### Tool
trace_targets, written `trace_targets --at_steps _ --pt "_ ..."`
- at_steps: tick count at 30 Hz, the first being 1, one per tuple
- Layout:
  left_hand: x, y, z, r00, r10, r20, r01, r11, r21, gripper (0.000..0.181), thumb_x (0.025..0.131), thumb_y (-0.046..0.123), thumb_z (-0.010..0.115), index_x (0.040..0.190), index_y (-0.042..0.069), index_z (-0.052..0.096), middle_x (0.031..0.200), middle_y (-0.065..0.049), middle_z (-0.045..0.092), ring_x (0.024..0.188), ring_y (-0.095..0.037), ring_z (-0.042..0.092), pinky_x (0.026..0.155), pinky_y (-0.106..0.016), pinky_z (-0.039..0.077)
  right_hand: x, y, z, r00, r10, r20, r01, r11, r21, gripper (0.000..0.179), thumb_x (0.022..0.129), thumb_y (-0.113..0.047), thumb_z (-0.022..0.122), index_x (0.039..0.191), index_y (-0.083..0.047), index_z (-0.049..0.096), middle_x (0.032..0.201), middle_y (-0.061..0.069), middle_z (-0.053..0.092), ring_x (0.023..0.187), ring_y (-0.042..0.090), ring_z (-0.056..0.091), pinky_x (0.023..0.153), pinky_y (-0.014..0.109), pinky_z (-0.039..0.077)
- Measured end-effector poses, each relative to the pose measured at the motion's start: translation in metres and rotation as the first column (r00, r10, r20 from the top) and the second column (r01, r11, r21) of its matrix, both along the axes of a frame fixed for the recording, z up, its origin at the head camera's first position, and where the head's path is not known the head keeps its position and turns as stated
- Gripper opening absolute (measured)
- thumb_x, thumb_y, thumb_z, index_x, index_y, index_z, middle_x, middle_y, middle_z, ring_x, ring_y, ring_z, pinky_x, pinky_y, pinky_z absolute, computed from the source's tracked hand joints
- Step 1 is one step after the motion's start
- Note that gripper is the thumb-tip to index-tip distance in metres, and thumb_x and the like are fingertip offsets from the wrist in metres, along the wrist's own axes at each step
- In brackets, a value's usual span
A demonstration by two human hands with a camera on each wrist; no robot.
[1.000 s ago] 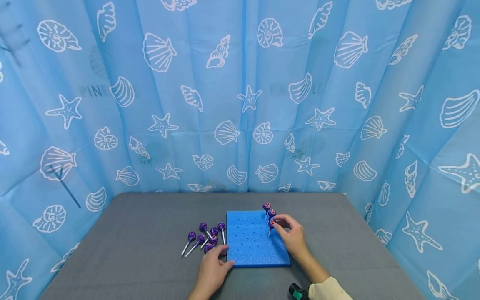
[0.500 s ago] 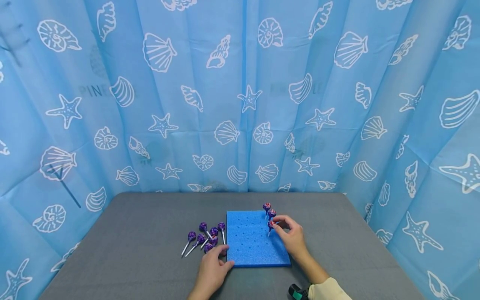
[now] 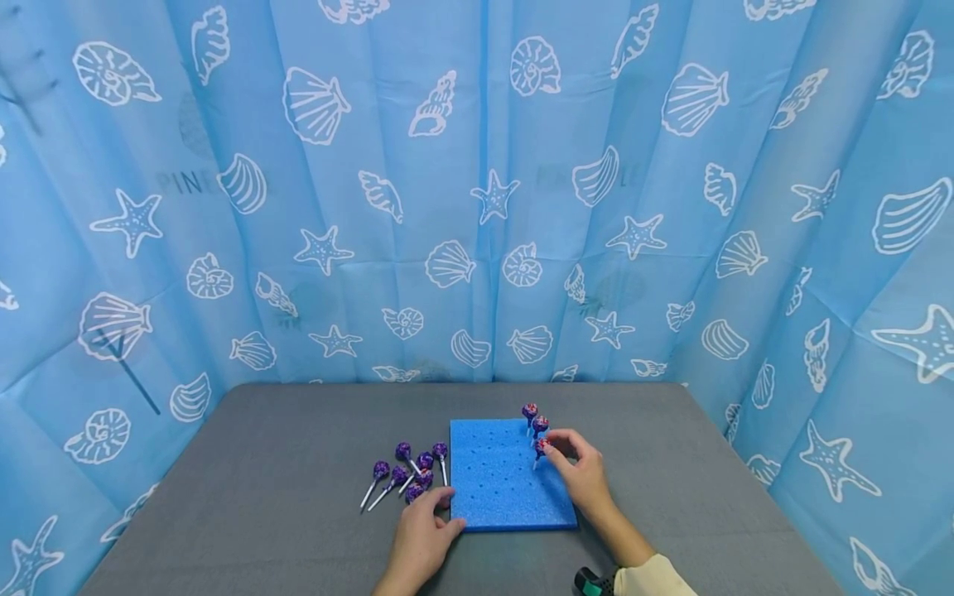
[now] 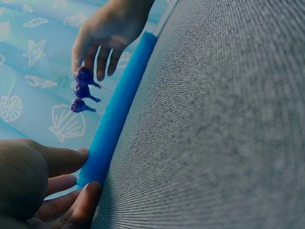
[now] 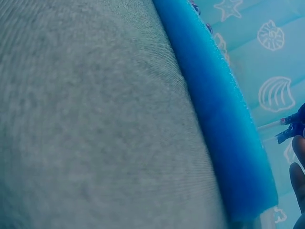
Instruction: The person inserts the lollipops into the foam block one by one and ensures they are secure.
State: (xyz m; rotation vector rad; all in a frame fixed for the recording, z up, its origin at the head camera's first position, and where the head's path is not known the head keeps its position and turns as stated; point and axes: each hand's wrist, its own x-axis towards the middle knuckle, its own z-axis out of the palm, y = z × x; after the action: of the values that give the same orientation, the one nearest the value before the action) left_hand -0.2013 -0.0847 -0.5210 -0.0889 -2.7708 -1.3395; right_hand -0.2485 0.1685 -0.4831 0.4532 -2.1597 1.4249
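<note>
A blue foam block [image 3: 507,488] with rows of small holes lies on the table. My left hand [image 3: 423,534] grips its near left corner, thumb and fingers on either side of the edge [image 4: 90,174]. Three lollipops stand in a line at the block's right side: a far one [image 3: 530,410], a middle one [image 3: 540,425] and a near one [image 3: 542,448]. At the near lollipop, my right hand [image 3: 585,472] pinches the purple-wrapped head between thumb and index finger. Only a few fingers [image 5: 298,181] of that hand show in the right wrist view.
Left of the block lies a loose pile of several purple lollipops [image 3: 425,459] with white sticks, partly behind my left hand. The grey table [image 3: 298,497] ends at a blue shell-print curtain [image 3: 477,207]. A black device [image 3: 589,581] sits at my right wrist.
The near lollipop's head has shifted slightly to the right, along with the right hand's fingertips. The left hand and the foam block stay where they were.
</note>
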Motion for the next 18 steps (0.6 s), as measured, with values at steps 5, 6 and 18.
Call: trace_targets --at_steps 5,6,18 --pt "0.000 0.000 0.000 1.000 0.001 -0.008 -0.001 1.000 -0.002 0.042 0.079 0.016 0.080 0.117 0.008 0.066 0.099 -0.002 0.063 0.064 -0.008 0.051 0.055 -0.027 0.041 -0.013 0.009 -0.022 0.999 0.003 0.053 0.001 0.997 -0.080 0.019 0.093 -0.003 0.064 0.110 0.006 0.063 0.100 0.011 0.067 0.090 0.017 0.062 0.079 0.020 0.048" --pt "0.000 0.000 0.001 1.000 -0.001 -0.009 0.001 1.000 -0.002 0.042 0.079 0.016 0.080 0.117 0.008 0.066 0.099 -0.002 0.063 0.064 -0.008 0.051 0.055 -0.027 0.041 -0.016 0.011 -0.026 0.999 0.005 0.045 -0.001 0.997 -0.082 0.019 0.093 -0.002 0.063 0.110 0.007 0.063 0.100 0.011 0.067 0.091 0.016 0.062 0.078 0.020 0.048" --pt "0.000 0.000 0.002 1.000 -0.003 0.009 0.003 1.000 0.006 0.042 0.079 0.017 0.080 0.118 0.008 0.065 0.100 -0.003 0.064 0.065 -0.009 0.051 0.055 -0.026 0.042 -0.016 0.009 -0.027 1.000 -0.015 0.008 0.015 0.999 -0.039 0.013 0.089 0.000 0.068 0.102 0.002 0.067 0.093 0.012 0.069 0.083 0.014 0.062 0.073 0.022 0.049"
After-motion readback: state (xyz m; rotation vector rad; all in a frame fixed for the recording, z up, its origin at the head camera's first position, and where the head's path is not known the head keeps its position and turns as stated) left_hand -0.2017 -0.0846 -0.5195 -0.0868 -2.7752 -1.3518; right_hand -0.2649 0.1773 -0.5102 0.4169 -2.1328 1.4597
